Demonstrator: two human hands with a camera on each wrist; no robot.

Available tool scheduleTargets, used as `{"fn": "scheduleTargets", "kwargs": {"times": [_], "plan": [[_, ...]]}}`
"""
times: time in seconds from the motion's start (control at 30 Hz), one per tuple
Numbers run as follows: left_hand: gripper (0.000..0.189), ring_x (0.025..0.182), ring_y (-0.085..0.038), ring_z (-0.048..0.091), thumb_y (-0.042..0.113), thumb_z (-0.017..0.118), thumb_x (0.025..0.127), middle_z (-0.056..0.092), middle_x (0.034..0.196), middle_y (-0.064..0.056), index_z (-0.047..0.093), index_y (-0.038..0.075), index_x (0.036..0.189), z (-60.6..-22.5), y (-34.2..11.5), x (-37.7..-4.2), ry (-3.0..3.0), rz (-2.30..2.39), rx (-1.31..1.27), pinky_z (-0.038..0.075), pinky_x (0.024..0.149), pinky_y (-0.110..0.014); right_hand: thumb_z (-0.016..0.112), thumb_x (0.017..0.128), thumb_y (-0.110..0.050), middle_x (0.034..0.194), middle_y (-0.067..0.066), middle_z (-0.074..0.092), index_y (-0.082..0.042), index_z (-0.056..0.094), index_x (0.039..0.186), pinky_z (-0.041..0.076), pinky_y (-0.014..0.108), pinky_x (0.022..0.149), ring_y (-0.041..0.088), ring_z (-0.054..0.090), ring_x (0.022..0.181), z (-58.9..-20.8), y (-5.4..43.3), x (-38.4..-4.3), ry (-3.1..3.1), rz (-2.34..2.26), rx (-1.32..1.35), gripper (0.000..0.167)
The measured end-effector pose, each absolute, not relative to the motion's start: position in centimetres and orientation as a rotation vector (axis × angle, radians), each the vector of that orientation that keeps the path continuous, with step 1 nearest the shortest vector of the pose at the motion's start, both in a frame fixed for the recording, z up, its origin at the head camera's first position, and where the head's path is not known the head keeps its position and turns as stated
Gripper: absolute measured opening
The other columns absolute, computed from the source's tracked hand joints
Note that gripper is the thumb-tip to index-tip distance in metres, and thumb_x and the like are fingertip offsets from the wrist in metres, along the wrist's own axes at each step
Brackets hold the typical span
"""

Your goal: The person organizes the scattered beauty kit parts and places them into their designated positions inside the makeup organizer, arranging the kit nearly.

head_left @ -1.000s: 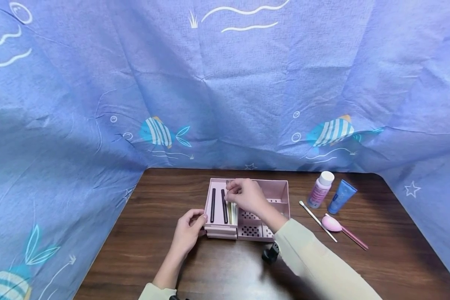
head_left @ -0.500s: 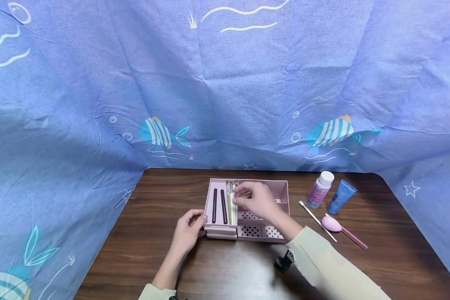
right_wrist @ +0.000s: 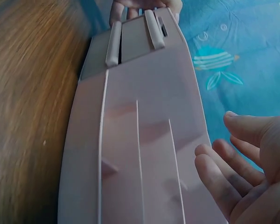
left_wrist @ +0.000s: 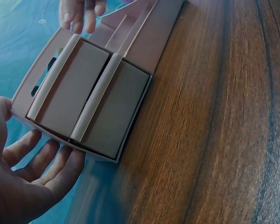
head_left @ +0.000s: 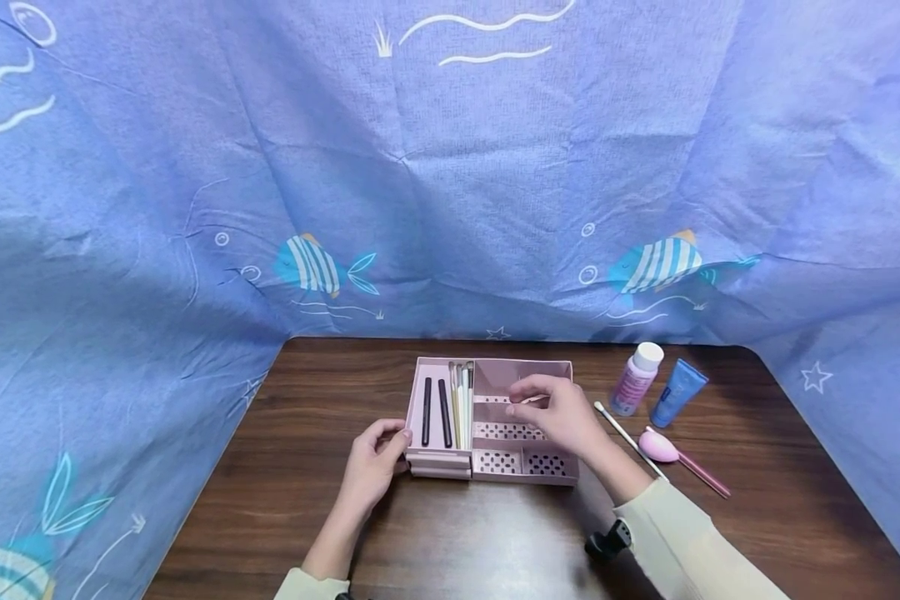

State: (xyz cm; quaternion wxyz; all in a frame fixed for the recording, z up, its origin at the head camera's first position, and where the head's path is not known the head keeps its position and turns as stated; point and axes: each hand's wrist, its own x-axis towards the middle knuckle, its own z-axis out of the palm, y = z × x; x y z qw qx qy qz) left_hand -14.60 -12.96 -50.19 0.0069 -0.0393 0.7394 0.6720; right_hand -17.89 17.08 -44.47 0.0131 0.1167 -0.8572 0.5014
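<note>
A pink desktop organizer (head_left: 495,373) stands on the table. My left hand (head_left: 372,460) holds its left front corner, with the thumb at the top edge and the fingers against the side in the left wrist view. In the organizer's left tray lie two black pencil-like sticks (head_left: 427,412) and several slim makeup brushes (head_left: 461,408). Two drawers (left_wrist: 74,84) sit below that tray. Over the divided right section hovers my right hand (head_left: 566,417), its fingers loosely bent and nothing between them. The right wrist view shows that hand (right_wrist: 252,172) beside the dividers, apart from them.
Right of the organizer stand a pink bottle (head_left: 634,385) with a white cap and a blue tube (head_left: 678,393). Nearer lie a white stick (head_left: 621,427) and a pink sponge-like piece (head_left: 657,446) with a dark pink handle (head_left: 705,475). A blue fish-print cloth (head_left: 450,208) hangs behind.
My right hand has moved right, from above the brushes to above the divided section, uncovering the brushes in the tray. The left hand stays at the organizer's corner.
</note>
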Motion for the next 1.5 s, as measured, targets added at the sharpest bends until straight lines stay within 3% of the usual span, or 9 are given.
{"fn": "scheduleTargets", "kwargs": {"times": [0.37, 0.73, 0.9, 1.13, 1.5], "plan": [[0.027, 0.085, -0.011, 0.065, 0.01, 0.067, 0.098, 0.069, 0.102, -0.014, 0.066, -0.004, 0.121, -50.2, -13.1, -14.5, 2.314, 2.101, -0.13, 0.066, 0.072, -0.037, 0.083, 0.086, -0.013, 0.097, 0.011, 0.078, -0.002, 0.074, 0.108, 0.061, 0.023, 0.065, 0.018, 0.074, 0.083, -45.1, 20.7, -16.9, -2.678, 1.494, 0.24, 0.026], [0.027, 0.085, -0.011, 0.066, 0.009, 0.066, 0.098, 0.069, 0.102, -0.015, 0.066, -0.004, 0.121, -50.2, -13.1, -14.5, 2.317, 2.097, -0.114, 0.066, 0.072, -0.038, 0.082, 0.086, -0.008, 0.091, 0.008, 0.077, -0.004, 0.076, 0.104, 0.058, 0.025, 0.057, 0.005, 0.065, 0.072, -46.1, 24.1, -16.3, -2.645, 1.345, 0.155, 0.02], [0.026, 0.085, -0.01, 0.066, 0.008, 0.066, 0.098, 0.068, 0.101, -0.014, 0.065, -0.005, 0.121, -50.2, -13.1, -14.5, 2.314, 2.107, -0.106, 0.066, 0.072, -0.038, 0.083, 0.084, -0.01, 0.093, 0.009, 0.078, -0.005, 0.076, 0.105, 0.056, 0.024, 0.065, 0.017, 0.071, 0.08, -46.6, 25.2, -16.2, -2.682, 1.117, 0.136, 0.022], [0.026, 0.085, -0.01, 0.066, 0.009, 0.066, 0.098, 0.068, 0.101, -0.014, 0.066, -0.005, 0.121, -50.2, -13.2, -14.5, 2.323, 2.105, -0.106, 0.066, 0.073, -0.038, 0.083, 0.084, -0.015, 0.103, 0.016, 0.077, -0.003, 0.073, 0.112, 0.059, 0.049, 0.08, 0.034, 0.074, 0.092, -47.6, 26.1, -16.1, -2.748, 0.933, 0.078, 0.032], [0.027, 0.087, -0.012, 0.066, 0.01, 0.066, 0.099, 0.068, 0.102, -0.014, 0.066, -0.004, 0.121, -50.1, -13.1, -14.4, 2.32, 2.101, -0.108, 0.066, 0.072, -0.036, 0.084, 0.084, -0.023, 0.099, 0.018, 0.076, -0.002, 0.072, 0.117, 0.056, 0.055, 0.077, 0.039, 0.071, 0.092, -49.1, 27.7, -16.3, -2.861, 0.825, 0.01, 0.041]]}}
